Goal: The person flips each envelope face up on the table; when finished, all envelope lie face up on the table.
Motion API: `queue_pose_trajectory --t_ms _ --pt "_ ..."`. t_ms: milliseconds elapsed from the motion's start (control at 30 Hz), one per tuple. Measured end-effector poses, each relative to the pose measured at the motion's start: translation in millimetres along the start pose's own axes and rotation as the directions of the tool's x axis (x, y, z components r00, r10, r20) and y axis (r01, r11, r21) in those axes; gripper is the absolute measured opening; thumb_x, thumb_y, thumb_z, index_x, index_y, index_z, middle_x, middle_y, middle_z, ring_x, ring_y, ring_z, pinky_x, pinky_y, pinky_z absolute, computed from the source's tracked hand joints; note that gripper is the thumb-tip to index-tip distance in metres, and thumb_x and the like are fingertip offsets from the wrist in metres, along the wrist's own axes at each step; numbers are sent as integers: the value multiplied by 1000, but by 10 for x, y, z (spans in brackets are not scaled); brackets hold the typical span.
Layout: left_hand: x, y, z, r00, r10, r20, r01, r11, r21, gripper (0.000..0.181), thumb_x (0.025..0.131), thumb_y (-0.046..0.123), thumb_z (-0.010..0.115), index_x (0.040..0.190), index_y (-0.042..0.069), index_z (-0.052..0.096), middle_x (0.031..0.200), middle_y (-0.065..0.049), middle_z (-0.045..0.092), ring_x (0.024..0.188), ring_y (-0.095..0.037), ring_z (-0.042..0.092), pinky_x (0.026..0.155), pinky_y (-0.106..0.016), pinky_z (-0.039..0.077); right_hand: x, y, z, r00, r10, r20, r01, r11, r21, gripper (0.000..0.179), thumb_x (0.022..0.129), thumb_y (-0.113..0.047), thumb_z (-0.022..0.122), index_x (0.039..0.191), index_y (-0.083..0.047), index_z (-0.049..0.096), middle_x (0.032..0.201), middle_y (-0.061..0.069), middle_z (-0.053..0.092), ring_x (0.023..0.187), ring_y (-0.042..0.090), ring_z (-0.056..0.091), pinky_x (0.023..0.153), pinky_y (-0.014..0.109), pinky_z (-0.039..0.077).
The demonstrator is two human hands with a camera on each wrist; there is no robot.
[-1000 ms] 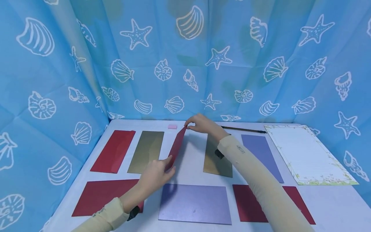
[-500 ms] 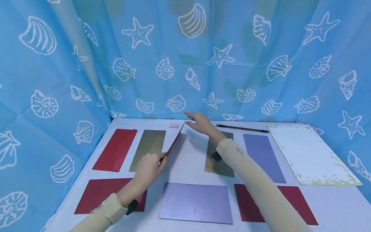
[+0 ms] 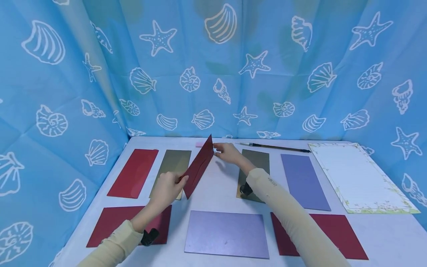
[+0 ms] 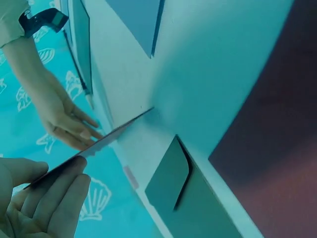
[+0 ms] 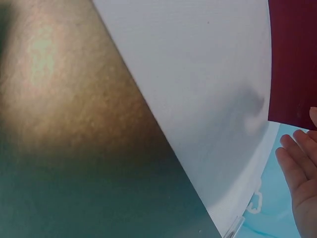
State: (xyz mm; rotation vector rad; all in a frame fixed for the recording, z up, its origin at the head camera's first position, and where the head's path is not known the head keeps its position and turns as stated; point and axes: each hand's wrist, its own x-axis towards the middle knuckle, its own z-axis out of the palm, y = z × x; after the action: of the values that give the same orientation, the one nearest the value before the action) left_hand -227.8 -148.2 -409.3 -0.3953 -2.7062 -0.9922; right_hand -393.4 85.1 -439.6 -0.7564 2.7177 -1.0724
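Tilted on its edge above the table, a dark red envelope (image 3: 200, 167) shows its flap seam in the head view. My left hand (image 3: 166, 187) pinches its near side between thumb and fingers; the left wrist view shows that grip with the envelope (image 4: 96, 144) seen nearly edge-on. By the far right edge is my right hand (image 3: 230, 152), its fingers loosely extended. In the right wrist view this hand (image 5: 303, 173) lies beside the envelope's corner; whether a fingertip touches it I cannot tell. Below the held envelope, a gold envelope (image 3: 171, 163) is partly covered.
A bright red envelope (image 3: 133, 174) lies at left. Another gold one (image 3: 254, 165) and a purple one (image 3: 305, 181) lie at right. Up front are a red envelope (image 3: 113, 224), a lavender one (image 3: 227, 233) and another red one (image 3: 340, 233). Behind are a brush (image 3: 277, 147), a pink eraser (image 3: 200, 144) and patterned paper (image 3: 360, 174).
My right hand has let go of the envelope's far edge and opened its fingers. My left hand has moved left and turned the envelope, so its flap side now shows.
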Motion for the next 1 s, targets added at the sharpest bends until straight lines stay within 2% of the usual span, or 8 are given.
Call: queue_pose_trajectory --t_ms 167,400,467,533,600,733,867,1000 --pt "44 -9 25 999 -24 27 25 997 -69 13 91 9 67 95 -1 74 46 4 42 40 -6 29 40 -19 26 -21 30 -42 1000 -5 -7 5 1000 -10 46 96 -6 55 140 4 45 136 20 53 120 32 55 100 40 45" --pt "128 -22 90 989 -125 79 136 978 -156 24 92 10 66 109 -6 69 71 -11 68 49 -10 43 45 -21 35 -67 78 -84 1000 -13 15 14 997 -75 45 95 -6 57 139 2 48 135 17 55 120 31 55 94 37 49" --pt "149 -32 112 985 -148 91 162 973 -165 25 91 11 67 110 -6 69 78 -12 71 53 -12 50 47 -22 38 -88 83 -84 999 -9 32 12 994 -110 44 95 -6 58 138 1 50 133 17 57 110 27 61 86 32 51" --pt "165 -48 132 981 -165 97 179 971 -157 21 89 13 70 102 -3 72 74 -9 70 54 -12 50 48 -23 38 -105 83 -80 999 6 53 2 990 -140 43 95 -7 58 137 1 52 125 19 62 84 22 63 74 28 48" --pt "176 -73 148 978 -181 107 195 971 -135 15 87 15 73 82 1 71 60 -3 61 51 -11 42 47 -23 33 -116 83 -70 997 18 73 -5 985 -170 43 94 -8 59 136 1 53 107 19 68 62 17 53 65 24 44" --pt "186 -130 188 970 -203 130 214 974 -72 39 81 20 80 58 4 52 49 2 36 50 -10 27 47 -24 25 -142 90 -49 993 33 117 -5 972 -235 43 94 -9 60 135 0 53 74 11 61 49 11 38 54 21 38" --pt "198 -164 246 966 -216 139 219 976 -4 28 75 24 84 77 0 70 60 0 58 57 -10 47 50 -24 39 -176 85 -38 989 33 141 15 946 -323 44 94 -9 60 136 0 53 78 9 62 51 10 36 52 20 35" --pt "208 -147 304 958 -234 164 236 972 8 40 73 22 85 101 -3 72 80 -10 71 64 -14 62 49 -27 49 -203 69 -21 987 39 156 30 909 -416 44 96 -14 60 138 -2 52 115 17 65 52 12 37 56 22 38"
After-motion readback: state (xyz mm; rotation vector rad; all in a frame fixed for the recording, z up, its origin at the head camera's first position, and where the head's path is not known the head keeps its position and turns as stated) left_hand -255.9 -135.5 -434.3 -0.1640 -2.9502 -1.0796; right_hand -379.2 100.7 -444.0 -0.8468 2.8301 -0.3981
